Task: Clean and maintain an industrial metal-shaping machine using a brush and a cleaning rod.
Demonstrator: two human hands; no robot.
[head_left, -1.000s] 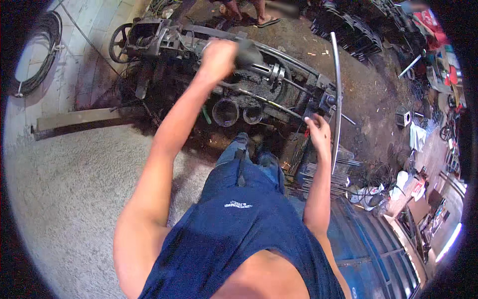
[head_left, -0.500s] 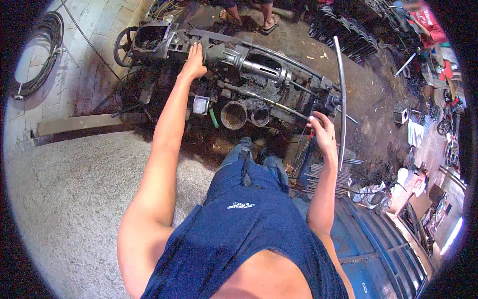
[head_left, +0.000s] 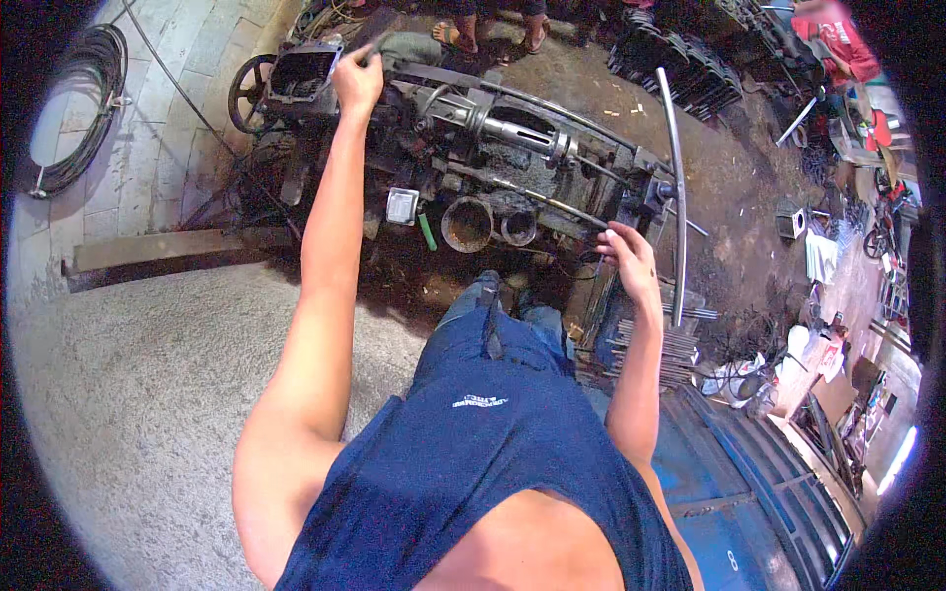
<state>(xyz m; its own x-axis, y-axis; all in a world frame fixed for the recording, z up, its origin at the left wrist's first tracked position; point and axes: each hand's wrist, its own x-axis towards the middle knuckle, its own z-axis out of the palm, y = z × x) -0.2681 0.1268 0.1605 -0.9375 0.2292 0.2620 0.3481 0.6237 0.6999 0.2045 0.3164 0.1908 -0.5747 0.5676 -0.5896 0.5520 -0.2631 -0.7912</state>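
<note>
A greasy metal machine with a slotted steel cylinder (head_left: 517,133) stretches across in front of me. At its left end, my left hand (head_left: 358,81) is closed round what looks like a dark lever (head_left: 382,41), whose tip sticks out beyond the fingers. My right hand (head_left: 631,260) is at the machine's right side, fingers loosely bent and apart. Its fingertips are beside the end of a thin steel rod (head_left: 547,203); whether they touch it I cannot tell. Right of that hand, a long metal bar (head_left: 676,148) stands across the machine's end.
A black handwheel (head_left: 253,94) is at the far left. Two round containers (head_left: 466,225), a small clear-topped box (head_left: 402,206) and a green stick (head_left: 427,231) sit along the near side. Metal rods (head_left: 652,353) lie stacked at right. A person's feet (head_left: 463,35) stand beyond the machine.
My left hand has moved up and away from lying flat on the machine, and has closed round the dark lever. My right hand has shifted slightly left, with its fingers closer together.
</note>
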